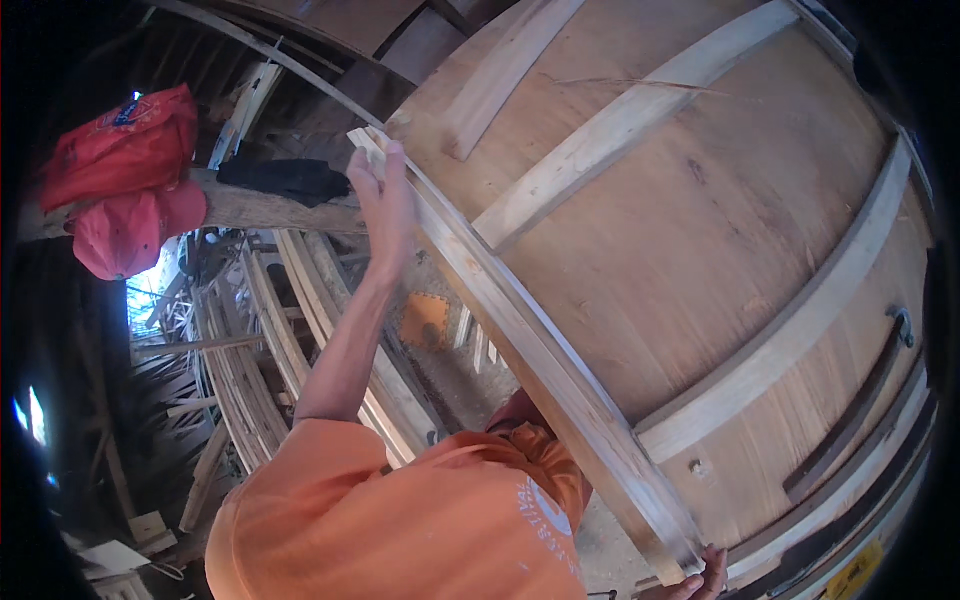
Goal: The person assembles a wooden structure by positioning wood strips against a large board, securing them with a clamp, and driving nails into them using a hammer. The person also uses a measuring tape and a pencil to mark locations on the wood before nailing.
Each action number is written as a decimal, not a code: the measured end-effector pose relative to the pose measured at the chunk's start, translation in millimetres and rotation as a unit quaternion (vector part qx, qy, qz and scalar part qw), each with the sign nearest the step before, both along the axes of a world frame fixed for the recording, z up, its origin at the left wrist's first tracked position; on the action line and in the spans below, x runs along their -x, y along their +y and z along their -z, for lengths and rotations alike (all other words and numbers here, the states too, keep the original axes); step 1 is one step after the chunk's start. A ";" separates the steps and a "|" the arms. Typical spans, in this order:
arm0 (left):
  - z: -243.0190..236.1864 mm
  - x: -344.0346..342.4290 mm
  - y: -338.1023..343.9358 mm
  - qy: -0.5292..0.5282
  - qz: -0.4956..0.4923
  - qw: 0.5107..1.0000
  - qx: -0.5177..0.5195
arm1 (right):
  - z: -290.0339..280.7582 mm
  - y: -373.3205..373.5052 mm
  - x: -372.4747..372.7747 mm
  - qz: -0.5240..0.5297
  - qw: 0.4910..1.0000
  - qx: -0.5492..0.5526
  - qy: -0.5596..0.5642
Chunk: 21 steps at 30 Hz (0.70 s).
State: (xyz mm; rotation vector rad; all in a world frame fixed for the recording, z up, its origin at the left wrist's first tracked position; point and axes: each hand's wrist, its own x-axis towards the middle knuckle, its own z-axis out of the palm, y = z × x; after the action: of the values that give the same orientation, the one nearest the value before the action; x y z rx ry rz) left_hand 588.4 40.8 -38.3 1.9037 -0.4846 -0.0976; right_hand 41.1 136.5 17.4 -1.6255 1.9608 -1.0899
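Two hands on our long wooden strip (520, 330), left hand (385, 195) pinching its top end, right hand (700, 580) gripping the bottom, curved plywood hull (700, 230) right beside it.

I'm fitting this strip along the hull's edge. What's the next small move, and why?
Probably press the middle of the wooden strip against the hull. The upper hand holds its top end, the lower hand its bottom end, and no clamp shows between them.

Dim shed; daylight left; fisheye-bent edges
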 end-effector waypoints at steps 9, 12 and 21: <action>31.2 4.2 4.1 -0.016 0.015 0.999 -0.047 | 25.5 1.8 4.8 0.022 0.997 -0.020 -0.074; 28.4 11.4 1.4 -0.013 0.016 0.997 -0.072 | 27.2 4.4 10.2 0.043 0.994 -0.027 -0.093; 25.8 12.4 2.0 -0.021 0.012 0.994 -0.108 | 17.0 4.8 27.3 0.073 0.995 -0.022 -0.059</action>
State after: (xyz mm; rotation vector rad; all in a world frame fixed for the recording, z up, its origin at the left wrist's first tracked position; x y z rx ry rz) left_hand 576.0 42.8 -64.1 2.1158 -0.5441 -0.1313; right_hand 13.8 141.4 0.4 -1.3815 2.0360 -1.1603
